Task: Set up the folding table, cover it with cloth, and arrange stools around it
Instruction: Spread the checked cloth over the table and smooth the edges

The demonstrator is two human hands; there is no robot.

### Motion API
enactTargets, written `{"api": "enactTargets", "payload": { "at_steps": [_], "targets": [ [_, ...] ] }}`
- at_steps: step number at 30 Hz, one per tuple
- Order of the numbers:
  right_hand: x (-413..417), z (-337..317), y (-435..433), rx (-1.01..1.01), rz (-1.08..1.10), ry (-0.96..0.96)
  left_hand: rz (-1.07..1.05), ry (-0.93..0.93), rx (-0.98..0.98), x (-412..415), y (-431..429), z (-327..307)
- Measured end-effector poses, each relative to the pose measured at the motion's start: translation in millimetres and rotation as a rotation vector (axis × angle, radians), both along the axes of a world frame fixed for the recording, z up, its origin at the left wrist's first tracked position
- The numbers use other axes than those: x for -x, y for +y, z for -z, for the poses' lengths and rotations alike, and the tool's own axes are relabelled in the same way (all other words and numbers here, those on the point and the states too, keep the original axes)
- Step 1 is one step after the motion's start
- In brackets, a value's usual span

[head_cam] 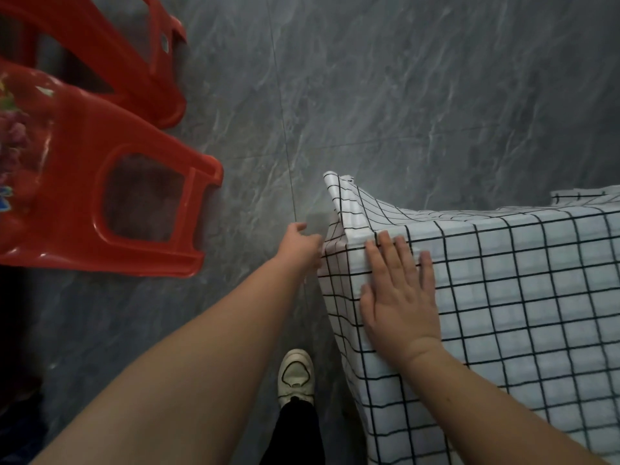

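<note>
**Desk:** Head camera, looking down: where is the cloth?
**Photographer:** Draped over the table, with one corner fold standing up past the edge. The right hand presses flat on it near that corner, fingers straight.
**Desk:** And the left hand?
**Photographer:** At the cloth's hanging side. Whether it pinches the fabric cannot be told.
**Desk:** Stools?
**Photographer:** Two red ones, near stool and far stool, at left on the grey floor, apart from the table.
</note>
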State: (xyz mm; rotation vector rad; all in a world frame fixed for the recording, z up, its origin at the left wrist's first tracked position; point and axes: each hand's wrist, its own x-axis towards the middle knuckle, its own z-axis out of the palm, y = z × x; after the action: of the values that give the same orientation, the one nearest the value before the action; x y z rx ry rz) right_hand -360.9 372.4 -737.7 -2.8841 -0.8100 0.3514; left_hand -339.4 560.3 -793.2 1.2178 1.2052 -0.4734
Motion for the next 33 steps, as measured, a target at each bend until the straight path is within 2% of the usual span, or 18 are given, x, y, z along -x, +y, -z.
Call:
{"api": "enactTargets", "payload": {
  "at_steps": [6,12,17,19,22,25,27,30,33],
  "targets": [
    [2.0,2.7,1.4,0.015,0.001,-0.017,-0.082,0.099,0.129,2.8,8.7,22.0],
    [1.4,2.7,1.6,0.01,0.005,-0.026,-0.128,0.126,0.381,-15.4,33.1,32.6],
    [1.2,3.5,0.4,-0.002,0.012,-0.025,-0.285,0.178,0.517,-5.5,53.9,34.5],
    [1.7,3.3,0.9,0.0,0.016,-0.022,-0.386,0.13,0.58,3.8,61.4,31.0],
    [1.3,1.8,2.2,0.013,0.013,-0.017,-0.574,-0.04,0.683,18.3,66.1,22.3],
    [2.7,0.3,2.2,0.026,0.011,-0.01,-0.578,-0.194,0.746,27.6,68.3,20.4],
    [4.3,-0.6,2.8,0.029,0.01,-0.005,-0.529,-0.243,0.752,22.5,72.2,18.1],
    [2.8,-1.1,2.7,0.032,0.006,-0.007,-0.506,-0.203,0.692,7.2,80.8,11.1],
    [1.6,-0.7,1.7,0.034,0.008,-0.01,-0.617,-0.155,0.605,-3.4,86.4,12.6]
  ]
}}
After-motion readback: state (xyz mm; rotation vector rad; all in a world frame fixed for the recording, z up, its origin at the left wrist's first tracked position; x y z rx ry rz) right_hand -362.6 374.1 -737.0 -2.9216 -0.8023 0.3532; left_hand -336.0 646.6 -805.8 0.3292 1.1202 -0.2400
